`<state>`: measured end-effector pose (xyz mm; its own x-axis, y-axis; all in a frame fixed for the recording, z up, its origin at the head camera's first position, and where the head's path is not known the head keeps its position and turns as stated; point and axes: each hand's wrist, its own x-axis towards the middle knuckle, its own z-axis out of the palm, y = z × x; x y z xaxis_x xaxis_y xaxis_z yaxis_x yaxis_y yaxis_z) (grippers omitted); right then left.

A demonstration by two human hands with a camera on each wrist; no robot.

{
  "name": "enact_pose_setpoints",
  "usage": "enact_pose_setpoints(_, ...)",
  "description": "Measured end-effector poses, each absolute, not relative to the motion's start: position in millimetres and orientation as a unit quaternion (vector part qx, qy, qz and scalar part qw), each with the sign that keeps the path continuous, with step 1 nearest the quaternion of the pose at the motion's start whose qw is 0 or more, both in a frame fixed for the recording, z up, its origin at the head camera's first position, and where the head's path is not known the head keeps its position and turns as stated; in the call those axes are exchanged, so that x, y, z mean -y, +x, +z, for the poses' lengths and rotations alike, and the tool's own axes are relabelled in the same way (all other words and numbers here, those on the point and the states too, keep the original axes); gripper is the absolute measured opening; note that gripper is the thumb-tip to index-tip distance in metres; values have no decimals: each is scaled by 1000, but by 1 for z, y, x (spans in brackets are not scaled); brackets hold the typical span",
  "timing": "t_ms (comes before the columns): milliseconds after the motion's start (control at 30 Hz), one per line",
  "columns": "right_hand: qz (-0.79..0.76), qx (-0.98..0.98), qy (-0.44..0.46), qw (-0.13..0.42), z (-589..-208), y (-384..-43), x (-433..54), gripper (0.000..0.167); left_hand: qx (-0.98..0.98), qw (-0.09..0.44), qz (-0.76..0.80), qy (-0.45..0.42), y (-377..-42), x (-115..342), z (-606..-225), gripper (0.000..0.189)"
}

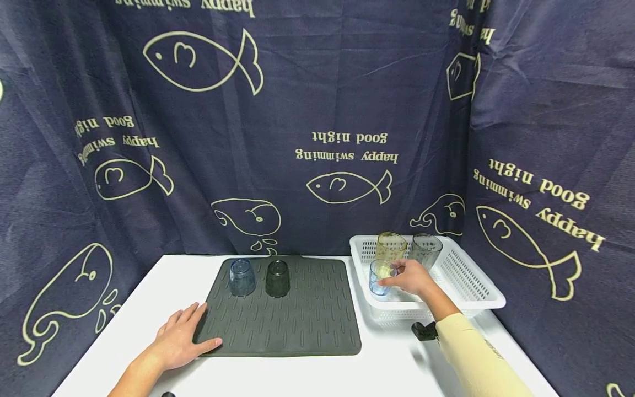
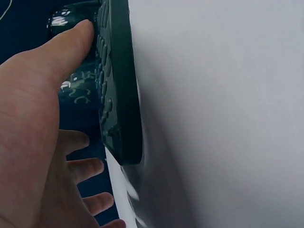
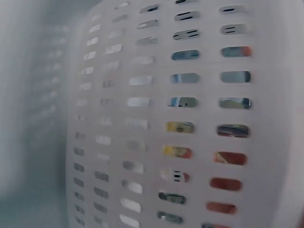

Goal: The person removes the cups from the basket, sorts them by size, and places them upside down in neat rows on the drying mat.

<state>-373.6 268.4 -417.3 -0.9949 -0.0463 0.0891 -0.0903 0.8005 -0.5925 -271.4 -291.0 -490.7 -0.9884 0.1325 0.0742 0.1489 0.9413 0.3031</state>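
My right hand (image 1: 414, 277) reaches into the white slotted plastic basket (image 1: 488, 302) and grips a light blue drinking glass (image 1: 375, 280) near its front left corner, thumb on the near side. In the right wrist view only the basket's slotted wall (image 3: 161, 114) fills the picture; hand and glass are out of sight there. My left hand (image 1: 178, 337) rests with fingers spread at the left edge of the dark grey drying mat (image 1: 317, 317). Its thumb touches or lies just above the mat's near left corner. A blue glass (image 1: 242, 280) and a black glass (image 1: 278, 280) stand upside down on the mat.
Behind my right hand, a yellow glass (image 1: 392, 243) and a grey patterned glass (image 1: 428, 251) stand in the basket. A black object (image 1: 424, 331) shows at my right wrist. The white table (image 1: 278, 377) ends at a dark blue fish-print curtain (image 1: 337, 110).
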Motion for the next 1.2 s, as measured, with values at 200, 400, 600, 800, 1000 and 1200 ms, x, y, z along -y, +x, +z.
enact_pose_setpoints(200,332,941,46,57,-413,-365,-271,84,978,96,-162,-93,-267,283,-489,103)
enact_pose_setpoints(400,384,919,43,72,-411,-354,-271,80,969,120,-185,-115,-262,266,-476,97)
enact_pose_setpoints(600,417,901,44,114,-410,-342,-268,75,957,140,-209,-148,-260,247,-465,89)
enact_pose_setpoints(800,440,885,53,146,-409,-329,-263,73,938,146,-258,-180,-259,229,-461,85)
enact_pose_setpoints(1000,480,857,74,172,-405,-318,-251,67,927,132,-297,-189,-259,211,-457,83)
enact_pose_setpoints(1200,528,824,114,171,-402,-306,-237,62,913,107,-343,-193,-259,193,-457,80)
